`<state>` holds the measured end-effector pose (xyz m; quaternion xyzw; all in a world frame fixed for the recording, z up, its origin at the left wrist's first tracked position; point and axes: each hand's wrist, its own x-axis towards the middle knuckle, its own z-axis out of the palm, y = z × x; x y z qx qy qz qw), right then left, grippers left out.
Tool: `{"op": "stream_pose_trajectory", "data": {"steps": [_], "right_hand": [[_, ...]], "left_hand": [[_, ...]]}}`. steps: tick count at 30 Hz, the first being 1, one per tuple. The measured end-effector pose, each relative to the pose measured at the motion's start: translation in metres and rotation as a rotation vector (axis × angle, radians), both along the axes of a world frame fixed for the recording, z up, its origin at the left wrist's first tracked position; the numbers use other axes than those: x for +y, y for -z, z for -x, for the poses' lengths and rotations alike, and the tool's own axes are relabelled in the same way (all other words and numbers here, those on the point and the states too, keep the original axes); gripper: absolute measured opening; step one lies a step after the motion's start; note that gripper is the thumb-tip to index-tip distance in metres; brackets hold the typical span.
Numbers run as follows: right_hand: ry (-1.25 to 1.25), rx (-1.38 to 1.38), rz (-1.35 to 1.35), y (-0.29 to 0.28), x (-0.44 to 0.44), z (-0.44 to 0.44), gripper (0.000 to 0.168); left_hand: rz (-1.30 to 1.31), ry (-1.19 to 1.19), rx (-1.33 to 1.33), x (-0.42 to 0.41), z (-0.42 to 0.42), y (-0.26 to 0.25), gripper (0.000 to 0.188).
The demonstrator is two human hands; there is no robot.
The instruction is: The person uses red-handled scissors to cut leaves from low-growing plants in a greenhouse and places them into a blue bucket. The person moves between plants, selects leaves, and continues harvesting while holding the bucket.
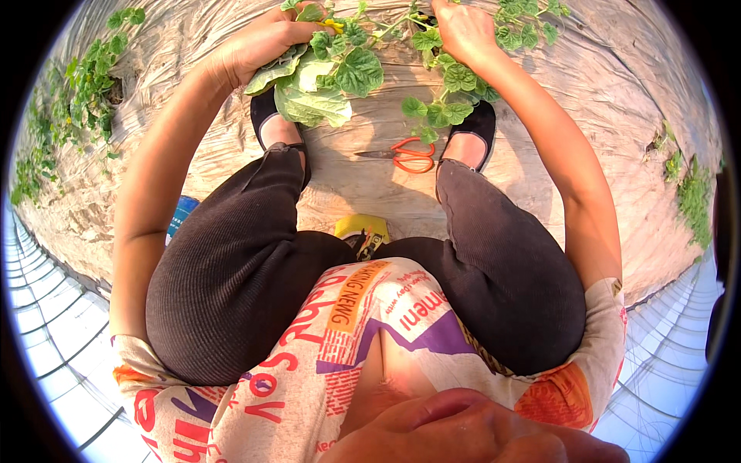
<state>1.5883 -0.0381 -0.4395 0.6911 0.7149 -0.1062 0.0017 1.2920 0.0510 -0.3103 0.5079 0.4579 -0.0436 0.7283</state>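
Observation:
A leafy vine (pixel 360 72) with lobed green leaves spreads across the ground before me. My left hand (pixel 272 36) is closed around leaves and stems at the vine's left side, beside a yellow flower (pixel 332 24); larger pale leaves (pixel 315 104) hang below it. At the top edge my right hand (pixel 465 29) is bent over the vine's right part, its fingertips cut off by the frame, so what they hold is unclear. Scissors with orange-red handles (pixel 413 156) lie on the ground sheet between my feet, blades pointing left.
Wrinkled plastic sheeting (pixel 359 191) covers the ground. My black shoes (pixel 476 127) flank the scissors. More vines grow at the far left (pixel 92 87) and far right (pixel 694 199). A yellow object (pixel 362 224) lies between my thighs, and a blue one (pixel 183 213) beside my left leg.

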Motion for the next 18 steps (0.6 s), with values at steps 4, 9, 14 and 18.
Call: {"op": "stream_pose_trajectory", "data": {"steps": [4,9,14,18], "right_hand": [[0.076,0.215,0.077,-0.036,-0.002,-0.005,0.024],[0.156,0.395,0.101,-0.043,0.001,-0.016,0.02],[-0.045,0.287,0.223,-0.064,0.016,-0.001,0.025],[-0.165,0.225,0.263,-0.039,0.017,-0.008,0.033]], "left_hand": [[0.017,-0.048,0.058,-0.008,-0.005,-0.001,0.02],[0.0,-0.021,0.04,-0.009,-0.008,0.004,0.018],[-0.039,0.041,0.109,-0.01,-0.012,0.016,0.016],[-0.038,0.044,0.1,-0.014,-0.015,0.019,0.018]]}}
